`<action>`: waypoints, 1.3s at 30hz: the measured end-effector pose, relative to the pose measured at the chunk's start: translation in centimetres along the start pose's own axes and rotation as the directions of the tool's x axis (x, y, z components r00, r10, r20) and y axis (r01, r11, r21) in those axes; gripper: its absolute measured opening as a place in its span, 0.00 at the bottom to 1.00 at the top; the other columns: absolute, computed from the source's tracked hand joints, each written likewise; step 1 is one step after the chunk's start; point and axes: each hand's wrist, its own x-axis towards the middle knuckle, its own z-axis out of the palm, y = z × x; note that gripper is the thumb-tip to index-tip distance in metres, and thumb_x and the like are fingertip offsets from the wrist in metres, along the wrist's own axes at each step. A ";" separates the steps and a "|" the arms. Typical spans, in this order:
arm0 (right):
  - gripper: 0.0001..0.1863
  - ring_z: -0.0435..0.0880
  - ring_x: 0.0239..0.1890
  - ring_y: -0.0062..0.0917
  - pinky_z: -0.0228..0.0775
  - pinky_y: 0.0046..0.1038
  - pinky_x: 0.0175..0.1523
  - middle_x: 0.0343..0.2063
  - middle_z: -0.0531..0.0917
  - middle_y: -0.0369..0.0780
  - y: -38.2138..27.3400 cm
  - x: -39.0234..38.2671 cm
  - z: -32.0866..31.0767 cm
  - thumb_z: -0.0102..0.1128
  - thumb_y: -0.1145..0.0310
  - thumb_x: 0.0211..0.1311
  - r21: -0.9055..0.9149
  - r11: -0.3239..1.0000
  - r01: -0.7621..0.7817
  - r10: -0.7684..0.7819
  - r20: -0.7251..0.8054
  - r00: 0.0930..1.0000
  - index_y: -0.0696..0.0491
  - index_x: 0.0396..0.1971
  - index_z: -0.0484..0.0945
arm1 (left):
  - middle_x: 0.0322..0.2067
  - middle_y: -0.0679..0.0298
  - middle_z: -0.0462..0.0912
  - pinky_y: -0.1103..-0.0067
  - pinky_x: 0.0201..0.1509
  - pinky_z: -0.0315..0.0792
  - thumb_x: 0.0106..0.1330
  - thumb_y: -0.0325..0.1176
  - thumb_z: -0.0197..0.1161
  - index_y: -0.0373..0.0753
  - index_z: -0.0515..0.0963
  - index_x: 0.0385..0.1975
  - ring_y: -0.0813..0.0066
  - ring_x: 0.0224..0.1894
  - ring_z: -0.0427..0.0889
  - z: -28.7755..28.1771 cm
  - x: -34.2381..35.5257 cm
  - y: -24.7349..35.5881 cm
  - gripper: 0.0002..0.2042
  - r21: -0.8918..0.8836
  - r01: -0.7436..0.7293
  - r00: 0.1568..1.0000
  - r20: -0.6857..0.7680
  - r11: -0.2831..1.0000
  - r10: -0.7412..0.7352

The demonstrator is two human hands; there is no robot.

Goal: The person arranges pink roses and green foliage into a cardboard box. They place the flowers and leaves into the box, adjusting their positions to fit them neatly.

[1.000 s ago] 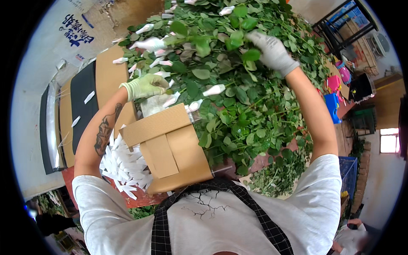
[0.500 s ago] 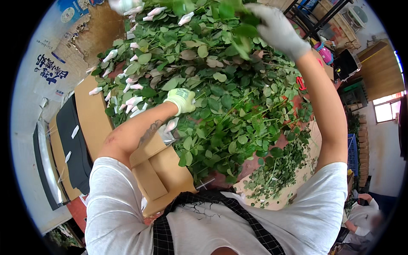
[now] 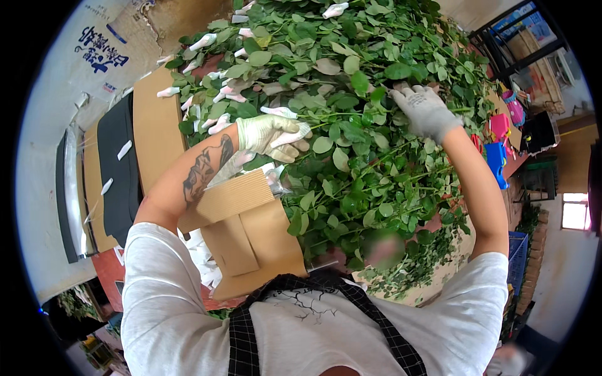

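My left hand (image 3: pixel 281 138), in a pale greenish-white glove, has its fingers curled round a white-wrapped flower head (image 3: pixel 287 136) at the end of a leafy stem. My right hand (image 3: pixel 419 106), in a grey glove, lies on the pile of leafy stems (image 3: pixel 338 94) with fingers stretched out; fingertips are partly among the leaves. More white-wrapped heads (image 3: pixel 233 95) line the pile's left side. Below my left hand is a brown cardboard wrap (image 3: pixel 251 238) with a corrugated strip, beside several loose white sleeves (image 3: pixel 205 260), partly hidden by my left arm.
Flat brown (image 3: pixel 153 125) and black sheets (image 3: pixel 116 163) lie at the left, before a marked wall. At the right are pink and blue plastic items (image 3: pixel 495 163), a black rack (image 3: pixel 508 31) and a blue crate (image 3: pixel 516 250). Another person (image 3: pixel 505 362) shows at the lower right.
My right hand has come down from the upper foliage onto the stems, fingers stretched. My left hand now holds a wrapped head higher on the pile than the cardboard. The view has shifted too.
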 end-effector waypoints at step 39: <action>0.25 0.82 0.50 0.38 0.72 0.35 0.57 0.48 0.81 0.46 -8.5 7.7 4.4 0.67 0.68 0.54 0.734 0.677 0.057 -0.126 0.039 0.991 0.51 0.54 0.76 | 0.27 0.63 0.86 0.83 0.23 0.74 0.62 0.38 0.66 0.36 0.83 0.37 0.82 0.21 0.80 3.2 -0.6 5.5 0.11 0.844 -0.166 0.959 0.017 0.510 0.284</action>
